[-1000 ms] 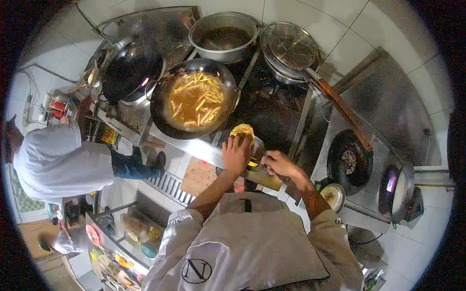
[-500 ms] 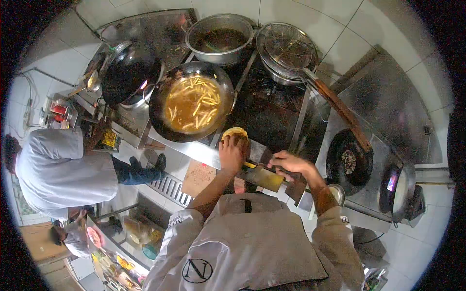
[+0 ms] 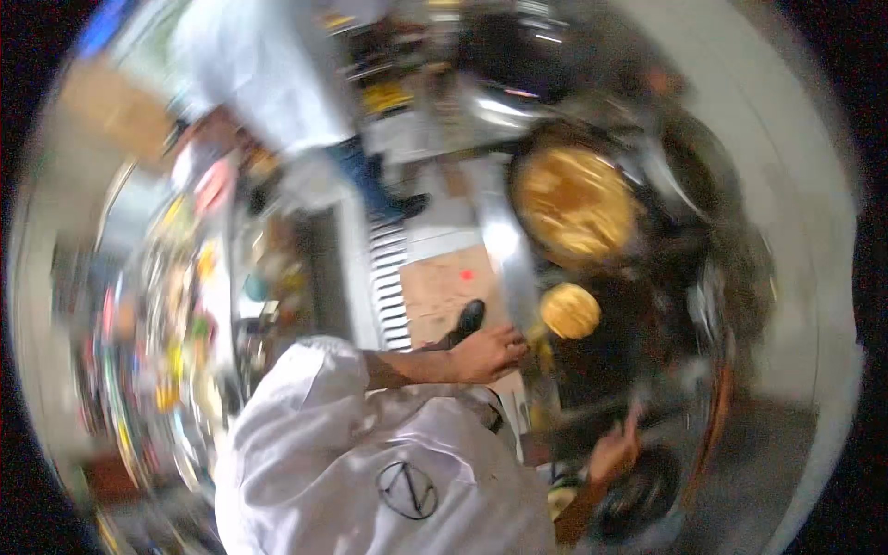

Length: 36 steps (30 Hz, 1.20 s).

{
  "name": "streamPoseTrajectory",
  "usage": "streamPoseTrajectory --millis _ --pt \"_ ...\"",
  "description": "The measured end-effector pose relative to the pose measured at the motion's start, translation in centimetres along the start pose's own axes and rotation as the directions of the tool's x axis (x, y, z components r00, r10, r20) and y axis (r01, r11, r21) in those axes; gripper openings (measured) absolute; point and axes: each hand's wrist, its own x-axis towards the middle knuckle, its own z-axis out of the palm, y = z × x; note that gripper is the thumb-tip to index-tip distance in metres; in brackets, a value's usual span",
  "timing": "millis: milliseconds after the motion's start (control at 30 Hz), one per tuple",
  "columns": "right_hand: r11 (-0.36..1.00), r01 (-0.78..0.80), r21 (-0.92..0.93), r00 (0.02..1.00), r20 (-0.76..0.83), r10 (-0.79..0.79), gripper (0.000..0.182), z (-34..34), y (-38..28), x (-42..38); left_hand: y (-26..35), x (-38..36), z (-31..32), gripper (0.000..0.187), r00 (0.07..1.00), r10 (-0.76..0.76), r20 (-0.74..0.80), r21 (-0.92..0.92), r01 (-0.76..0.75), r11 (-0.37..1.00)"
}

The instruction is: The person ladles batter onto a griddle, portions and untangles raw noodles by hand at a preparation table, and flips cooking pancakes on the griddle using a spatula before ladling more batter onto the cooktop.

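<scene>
Motion smears much of the head view. My left hand [image 3: 490,355] is over the front edge of the stove, its fingers loosely bent and slightly apart, with nothing visible in them. Just beyond its fingertips lies a round, flat yellow piece of food, like a bread or bun [image 3: 570,311], apart from the hand. My right hand [image 3: 614,455] is lower right beside a black pan [image 3: 643,490]. Its fingers point upward but are smeared, so what it holds, if anything, does not show. A large wok [image 3: 525,227] of oil with pale food strips sits past the bread.
A co-worker in a white top [image 3: 268,74] stands at upper left. Cardboard [image 3: 444,287] lies on the floor beside a drain grate [image 3: 388,287]. A counter with blurred containers runs along the left. Another dark wok [image 3: 509,55] stands at the top.
The view has swung round to the left. My left hand has come off the yellow bread, which now lies uncovered. My right hand has moved away from the left, toward the black pan.
</scene>
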Motion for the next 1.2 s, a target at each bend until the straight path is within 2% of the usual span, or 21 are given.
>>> streamPoseTrajectory --millis 33,100,133,200,267,333,400,467,500,533,600,633,667,733,800,867,900,1033,1100,1167,1200 --pt "0.991 0.094 -0.098 0.989 -0.102 -0.104 0.049 -0.1 0.2 0.4 -0.7 -2.8 -1.1 0.033 0.991 -0.112 -0.078 0.039 0.116 0.993" --pt "0.948 0.247 0.201 0.961 -0.179 -0.212 0.045 1.3 2.0 0.1 -1.4 -7.8 -2.0 0.031 0.936 -0.328 -0.124 -0.029 0.327 0.945" --pt "0.929 0.305 0.208 0.948 -0.163 -0.274 0.045 1.6 0.5 0.1 -1.9 -10.5 -2.3 0.031 0.913 -0.37 -0.171 -0.029 0.371 0.928" --pt "0.86 0.119 0.496 0.991 -0.014 -0.13 0.05 1.8 -2.5 -1.2 -3.3 -16.4 -2.4 0.032 0.654 -0.73 -0.2 -0.239 0.69 0.684" --pt "0.775 0.222 0.592 0.933 0.103 -0.345 0.045 4.3 -3.1 -0.5 -3.2 -21.5 -3.6 0.036 0.317 -0.939 -0.132 -0.376 0.86 0.343" --pt "0.667 0.281 0.69 0.808 0.205 -0.553 0.04 6.4 -6.4 0.1 -5.6 -28.4 -0.8 0.038 0.147 -0.981 -0.126 -0.452 0.872 0.189" --pt "0.775 -0.138 0.617 0.656 0.643 -0.395 0.028 8.0 -13.5 -1.1 -6.6 -34.1 1.1 0.039 0.048 -0.973 -0.227 -0.513 0.843 0.161" --pt "0.708 0.176 0.684 0.578 0.51 -0.637 0.025 10.3 -21.3 -3.8 -5.5 -38.1 0.0 0.039 -0.108 -0.992 -0.068 -0.767 0.641 -0.017" --pt "0.697 0.203 0.688 0.545 0.512 -0.664 0.025 11.5 -25.2 -5.1 -5.8 -40.5 0.8 0.038 -0.193 -0.98 -0.038 -0.893 0.446 -0.054" --pt "0.656 0.305 0.691 0.455 0.499 -0.738 0.026 12.6 -28.9 -6.7 -6.4 -43.2 1.6 0.038 -0.222 -0.974 -0.041 -0.908 0.416 -0.056" --pt "0.536 0.479 0.695 0.253 0.475 -0.843 0.03 14.9 -35.5 -10.7 -7.3 -49.3 2.6 0.035 -0.273 -0.96 0.061 -0.998 -0.023 -0.057" --pt "0.56 0.476 0.678 0.208 0.532 -0.821 0.028 17.8 -37.9 -12.4 -6.1 -51.9 1.0 0.037 -0.266 -0.959 0.099 -0.983 -0.177 -0.053" --pt "0.546 0.486 0.682 0.175 0.536 -0.826 0.028 20.1 -40.4 -14.9 -5.1 -54.3 -0.2 0.037 -0.288 -0.952 0.101 -0.979 -0.2 -0.043" --pt "0.435 0.523 0.733 0.002 0.51 -0.86 0.027 24.5 -45.9 -20.6 -4.4 -59.4 -2.0 0.04 -0.518 -0.852 0.071 -0.942 -0.315 0.113" --pt "0.366 0.512 0.777 -0.101 0.477 -0.873 0.026 30.4 -51.0 -27.1 -4.3 -65.2 -2.1 0.05 -0.531 -0.836 0.141 -0.901 -0.418 0.114" --pt "0.256 0.543 0.799 -0.224 0.432 -0.874 0.025 33.0 -56.1 -33.9 -3.2 -69.7 -4.0 0.071 -0.639 -0.741 0.206 -0.68 -0.638 0.361" --pt "0.191 0.59 0.784 -0.278 0.42 -0.864 0.025 34.0 -59.1 -37.4 -3.0 -72.2 -3.8 0.087 -0.622 -0.766 0.16 -0.611 -0.672 0.419" --pt "0.077 0.618 0.782 -0.401 0.398 -0.825 0.031 40.8 -66.0 -48.3 -1.8 -78.1 -6.0 0.078 -0.659 -0.696 0.286 -0.394 -0.743 0.541" --pt "0.028 0.629 0.777 -0.465 0.405 -0.787 0.036 43.6 -68.5 -51.9 -1.3 -79.6 -7.0 0.067 -0.734 -0.652 0.187 -0.363 -0.669 0.648" --pt "-0.147 0.527 0.837 -0.573 0.222 -0.789 0.049 45.5 -70.3 -54.8 -2.7 -81.2 -4.3 0.064 -0.704 -0.679 0.21 -0.292 -0.708 0.643" --pt "-0.133 0.541 0.83 -0.56 0.237 -0.794 0.049 46.2 -70.7 -55.9 -3.5 -81.5 -2.8 0.062 -0.674 -0.706 0.217 -0.221 -0.738 0.637"
